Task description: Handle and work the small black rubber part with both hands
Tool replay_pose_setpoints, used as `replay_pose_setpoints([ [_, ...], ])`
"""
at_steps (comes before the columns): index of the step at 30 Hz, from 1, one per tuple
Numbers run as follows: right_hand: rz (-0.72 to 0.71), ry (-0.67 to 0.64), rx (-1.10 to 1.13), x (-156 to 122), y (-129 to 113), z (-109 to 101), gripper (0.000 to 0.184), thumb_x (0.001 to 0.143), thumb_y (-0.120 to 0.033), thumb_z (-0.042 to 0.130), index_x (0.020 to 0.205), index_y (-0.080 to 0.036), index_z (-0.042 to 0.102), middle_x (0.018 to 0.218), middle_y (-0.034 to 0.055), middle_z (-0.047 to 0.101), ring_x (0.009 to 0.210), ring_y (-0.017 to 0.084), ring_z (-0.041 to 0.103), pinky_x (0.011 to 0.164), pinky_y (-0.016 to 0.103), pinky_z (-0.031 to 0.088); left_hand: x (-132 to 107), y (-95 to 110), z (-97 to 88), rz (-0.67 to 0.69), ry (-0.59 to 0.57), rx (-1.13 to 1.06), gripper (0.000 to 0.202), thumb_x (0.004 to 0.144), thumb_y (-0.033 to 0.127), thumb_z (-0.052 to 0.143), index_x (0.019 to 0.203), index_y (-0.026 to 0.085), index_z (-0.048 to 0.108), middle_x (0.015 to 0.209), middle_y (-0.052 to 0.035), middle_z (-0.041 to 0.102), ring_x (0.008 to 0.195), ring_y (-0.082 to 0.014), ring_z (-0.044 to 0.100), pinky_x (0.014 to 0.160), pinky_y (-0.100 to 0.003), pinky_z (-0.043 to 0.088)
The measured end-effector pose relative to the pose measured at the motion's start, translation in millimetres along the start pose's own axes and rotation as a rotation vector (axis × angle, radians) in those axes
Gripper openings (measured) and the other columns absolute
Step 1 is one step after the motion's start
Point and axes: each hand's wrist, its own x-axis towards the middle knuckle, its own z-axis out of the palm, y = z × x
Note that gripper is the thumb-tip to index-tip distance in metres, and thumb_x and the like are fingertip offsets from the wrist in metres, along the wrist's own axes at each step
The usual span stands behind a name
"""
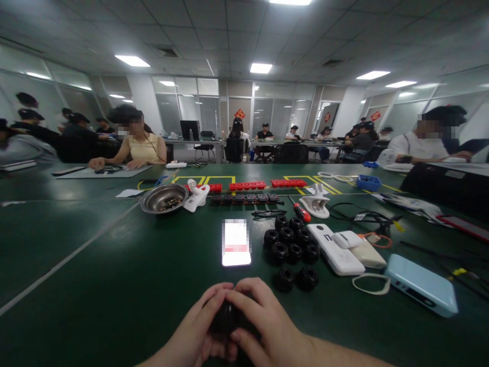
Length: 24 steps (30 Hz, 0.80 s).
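Both my hands meet low in the middle of the view over the green table (95,285). My left hand (198,331) and my right hand (263,321) are wrapped together around one small black round part (228,318), mostly hidden by the fingers. Just beyond my right hand lie two loose black round parts (296,278), and behind them a cluster of several more (292,238). A lit phone (236,243) lies face up straight ahead of my hands.
A metal bowl (164,198), white clips (196,196), black (246,199) and red (247,185) terminal strips and a red-handled screwdriver (300,209) lie farther back. White power banks (336,250), a light blue one (422,284) and cables (367,216) sit at right. Other people sit at surrounding tables.
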Motion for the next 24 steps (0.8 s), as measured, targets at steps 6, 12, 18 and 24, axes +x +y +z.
replay_pose_setpoints([
  [6, 0.176, 0.087, 0.005, 2.7, 2.3, 2.4, 0.042, 0.073, -0.049, 0.05, 0.096, -0.015, 0.056, 0.084, 0.0078, 0.057, 0.077, 0.022, 0.049, 0.071, 0.04, 0.041, 1.3, -6.7, -5.6, 0.072, 0.0, 0.01, 0.061, 0.058, 0.037, 0.07, 0.105, 0.019, 0.036, 0.083, -0.0041, 0.057, 0.062, -0.0163, 0.058, 0.047, -0.025, 0.046],
  [12, -0.025, 0.069, -0.078, 3.9, -4.2, -1.8, 0.033, 0.079, -0.028, 0.05, 0.11, -0.017, 0.047, 0.099, 0.0091, 0.055, 0.088, 0.021, 0.047, 0.079, 0.037, 0.039, 3.9, -7.0, -7.9, 0.044, -0.042, -0.045, 0.07, 0.056, 0.039, 0.072, 0.11, 0.022, 0.031, 0.087, -0.0045, 0.057, 0.066, -0.0184, 0.061, 0.058, -0.032, 0.049],
  [18, -0.054, 0.14, -0.025, 0.8, 1.5, 2.2, 0.052, 0.075, -0.035, 0.052, 0.119, -0.016, 0.034, 0.103, 0.0096, 0.051, 0.091, 0.022, 0.047, 0.08, 0.037, 0.039, 4.9, -6.3, -7.1, 0.015, -0.082, 0.028, 0.053, 0.061, 0.044, 0.068, 0.099, 0.019, 0.041, 0.077, -0.0027, 0.058, 0.055, -0.0154, 0.059, 0.044, -0.024, 0.044],
  [24, 0.187, 0.107, 0.048, 2.7, 4.8, 4.8, 0.035, 0.08, -0.05, 0.043, 0.086, -0.017, 0.055, 0.08, 0.0045, 0.053, 0.077, 0.02, 0.047, 0.069, 0.035, 0.04, -1.9, -4.8, -5.6, 0.075, -0.022, -0.036, 0.08, 0.048, 0.029, 0.078, 0.113, 0.021, 0.032, 0.096, -0.0066, 0.053, 0.075, -0.0201, 0.059, 0.063, -0.032, 0.049],
])
